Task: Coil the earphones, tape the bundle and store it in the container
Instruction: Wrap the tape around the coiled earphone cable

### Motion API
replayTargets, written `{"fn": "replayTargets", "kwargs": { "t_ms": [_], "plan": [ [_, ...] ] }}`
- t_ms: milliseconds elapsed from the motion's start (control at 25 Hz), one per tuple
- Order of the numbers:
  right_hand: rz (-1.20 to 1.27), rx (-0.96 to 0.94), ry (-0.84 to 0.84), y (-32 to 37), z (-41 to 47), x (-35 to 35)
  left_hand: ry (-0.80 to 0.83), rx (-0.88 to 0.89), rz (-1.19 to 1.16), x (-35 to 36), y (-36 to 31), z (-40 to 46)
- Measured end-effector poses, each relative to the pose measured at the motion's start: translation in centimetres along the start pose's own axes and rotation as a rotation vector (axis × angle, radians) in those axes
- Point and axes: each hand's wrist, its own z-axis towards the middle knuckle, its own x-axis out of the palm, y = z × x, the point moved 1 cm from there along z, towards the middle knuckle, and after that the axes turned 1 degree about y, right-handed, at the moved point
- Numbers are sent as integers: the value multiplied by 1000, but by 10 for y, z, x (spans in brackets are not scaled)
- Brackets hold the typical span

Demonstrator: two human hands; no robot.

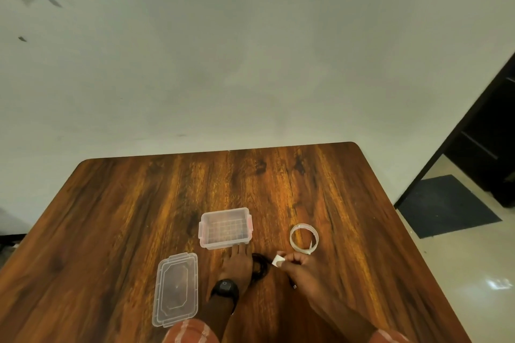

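Observation:
The black earphones [260, 266] lie coiled on the wooden table [139, 217], partly hidden by my left hand [237, 263], which rests flat on the coil and holds it down. My right hand [299, 264] pinches a small white piece of tape [278, 260] just right of the coil. The earphone plug [293, 285] sticks out below my right hand. A clear container [225, 228] with pink latches stands open just beyond my left fingertips. The tape roll [303, 238] lies to the right of the container.
The container's clear lid [176, 288] lies flat to the left of my left wrist. A wall rises behind the table's far edge. To the right are a dark doorway and a dark floor mat [446, 206].

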Motion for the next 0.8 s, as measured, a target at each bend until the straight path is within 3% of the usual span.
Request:
{"fn": "replayTargets", "kwargs": {
  "t_ms": [200,280,440,600,800],
  "plan": [
    [77,65,-30,17,42,6,-129,2,-373,-12,-1,-10],
    [-34,80,-29,27,59,4,-101,75,-435,-21,-4,-12],
    [-201,-133,-124,34,70,-8,-90,212,-508,-51,-13,-15],
    [-232,-277,12,51,73,-16,-139,312,-487,-88,-18,-19],
    [-42,-321,304,75,64,-13,-231,402,-706,-140,-21,-30]
  ]
}}
